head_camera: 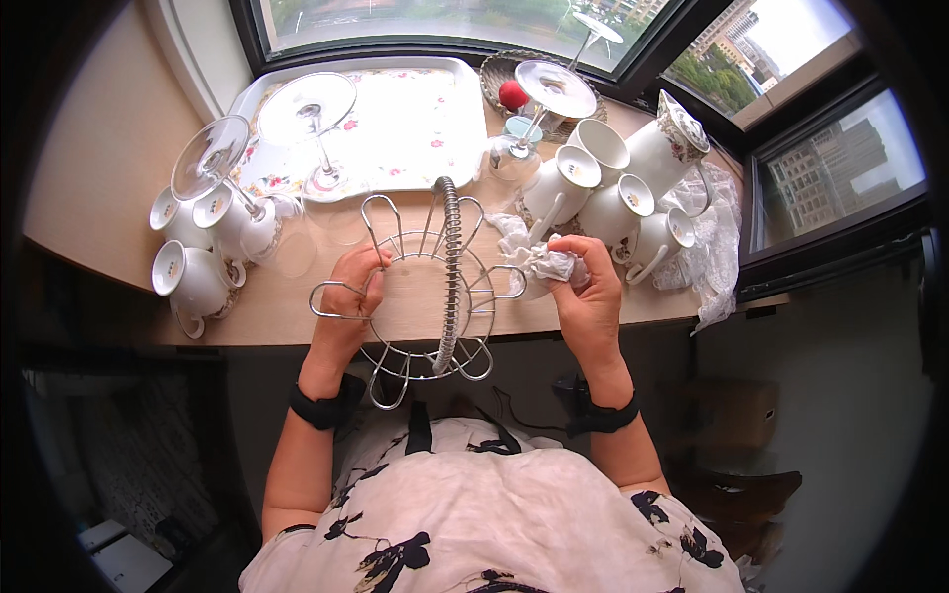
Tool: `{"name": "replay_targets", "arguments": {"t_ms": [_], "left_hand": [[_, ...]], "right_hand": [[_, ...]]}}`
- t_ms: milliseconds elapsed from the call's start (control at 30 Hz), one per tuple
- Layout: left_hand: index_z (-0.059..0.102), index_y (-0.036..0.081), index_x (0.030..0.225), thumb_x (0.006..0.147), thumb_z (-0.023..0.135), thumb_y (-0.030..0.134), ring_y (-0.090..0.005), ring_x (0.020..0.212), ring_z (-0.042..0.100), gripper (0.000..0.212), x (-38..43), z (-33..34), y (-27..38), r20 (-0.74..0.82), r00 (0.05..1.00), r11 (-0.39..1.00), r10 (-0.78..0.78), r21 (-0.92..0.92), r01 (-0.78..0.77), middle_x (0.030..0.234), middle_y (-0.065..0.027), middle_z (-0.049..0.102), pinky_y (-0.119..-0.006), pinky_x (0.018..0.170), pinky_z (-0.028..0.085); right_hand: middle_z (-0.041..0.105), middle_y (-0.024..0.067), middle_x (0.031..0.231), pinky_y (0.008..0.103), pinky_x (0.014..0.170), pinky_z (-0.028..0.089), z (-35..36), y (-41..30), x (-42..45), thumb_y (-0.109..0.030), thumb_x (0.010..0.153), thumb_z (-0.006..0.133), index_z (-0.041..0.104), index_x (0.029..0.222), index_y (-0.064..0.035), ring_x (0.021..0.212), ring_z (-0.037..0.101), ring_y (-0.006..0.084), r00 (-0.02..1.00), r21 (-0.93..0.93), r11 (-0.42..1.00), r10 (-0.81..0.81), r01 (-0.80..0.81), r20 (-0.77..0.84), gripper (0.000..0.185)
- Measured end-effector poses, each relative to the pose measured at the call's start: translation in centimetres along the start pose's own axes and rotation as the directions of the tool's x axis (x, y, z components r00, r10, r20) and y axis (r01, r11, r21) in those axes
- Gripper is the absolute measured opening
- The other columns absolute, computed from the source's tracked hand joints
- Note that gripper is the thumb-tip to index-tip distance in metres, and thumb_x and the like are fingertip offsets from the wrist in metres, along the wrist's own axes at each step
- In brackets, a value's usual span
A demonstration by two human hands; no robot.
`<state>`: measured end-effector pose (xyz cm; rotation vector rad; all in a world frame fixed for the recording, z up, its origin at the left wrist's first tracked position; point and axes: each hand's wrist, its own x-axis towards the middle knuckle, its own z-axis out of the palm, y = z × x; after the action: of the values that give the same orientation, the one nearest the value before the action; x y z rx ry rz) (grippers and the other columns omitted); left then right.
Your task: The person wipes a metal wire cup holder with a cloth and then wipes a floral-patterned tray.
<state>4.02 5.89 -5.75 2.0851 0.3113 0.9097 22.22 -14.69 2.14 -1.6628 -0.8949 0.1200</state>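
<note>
My left hand [352, 285] grips a wire loop on the left side of a round metal wire rack [477, 356]. Wire loops stick out all around the rack, and a coil-wrapped handle [450, 274] arches over it. It is held at the front edge of the wooden counter [415, 296], partly past that edge. In my right hand [593, 296] is a crumpled white cloth or tissue [556, 263], pinched between thumb and fingers to the right of the rack. Upturned white cups [617, 207] stand just beyond that hand.
More upturned cups [194, 270] and upside-down stemmed glasses [315, 122] are at left. A floral white tray [400, 126] lies by the window. Behind the right-hand cups are a white pitcher [667, 144], a glass dish [493, 67] with a red ball [512, 95], and white lace [712, 222].
</note>
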Motion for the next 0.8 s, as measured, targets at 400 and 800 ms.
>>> {"name": "replay_targets", "arguments": {"t_ms": [400, 800], "left_hand": [[0.059, -0.002, 0.102, 0.096, 0.036, 0.003, -0.0212, 0.101, 0.061, 0.024, -0.3, 0.7, 5.9, 0.081, 0.962, 0.905, -0.262, -0.326, 0.274, 0.103, -0.0135, 0.065, -0.034, 0.098, 0.043], [0.058, -0.003, 0.105, 0.102, 0.035, 0.02, -0.0223, 0.104, 0.061, 0.033, 0.8, 3.8, 10.6, 0.321, 0.89, 0.761, -0.325, -0.47, 0.447, 0.106, -0.0146, 0.063, -0.035, 0.095, 0.047]], "right_hand": [[0.053, 0.0054, 0.105, 0.0241, 0.079, 0.047, -1.7, 0.6, -2.2, 0.014, 0.078, 0.057, 0.059, 0.104, -0.0014, 0.094, 0.058, 0.0139, 0.991, 0.229, 0.967, 0.125, -0.112, -0.042, 0.03], [0.049, 0.0075, 0.11, 0.0261, 0.081, 0.045, -4.7, -0.3, -2.0, 0.006, 0.078, 0.066, 0.058, 0.109, -0.0045, 0.099, 0.053, 0.0164, 0.983, 0.327, 0.941, -0.14, 0.093, 0.123, 0.034]]}}
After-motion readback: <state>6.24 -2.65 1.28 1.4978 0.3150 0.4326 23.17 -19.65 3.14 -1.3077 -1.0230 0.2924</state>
